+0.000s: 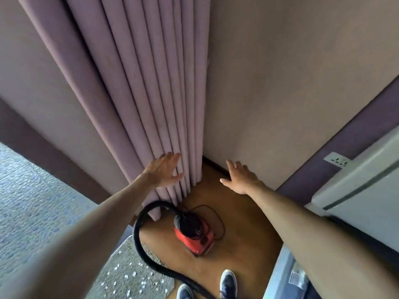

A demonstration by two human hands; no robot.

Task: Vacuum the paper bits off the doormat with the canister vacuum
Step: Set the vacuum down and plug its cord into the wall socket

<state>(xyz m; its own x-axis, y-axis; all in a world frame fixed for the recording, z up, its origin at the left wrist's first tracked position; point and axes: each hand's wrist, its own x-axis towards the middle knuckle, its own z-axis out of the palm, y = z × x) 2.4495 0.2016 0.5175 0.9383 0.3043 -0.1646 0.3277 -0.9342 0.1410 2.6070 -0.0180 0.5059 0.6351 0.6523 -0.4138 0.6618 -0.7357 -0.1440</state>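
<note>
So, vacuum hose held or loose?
Loose: the hose loops across the floor from the canister vacuum; left hand and right hand are open, holding nothing.

No legible text, brand, number or sign anywhere. Any marking on the red canister vacuum (194, 236) too blurred to make out; only small dark slots on the white wall socket (336, 161).

Showing are one red-and-black plastic canister vacuum (194, 236), one black ribbed hose (136, 229), one pleated mauve fabric curtain (133, 93), two bare hands, a left hand (164, 169) and a right hand (239, 178), two navy shoes (228, 281), and one grey speckled doormat (133, 257) carrying many small white paper bits (116, 267).
</note>
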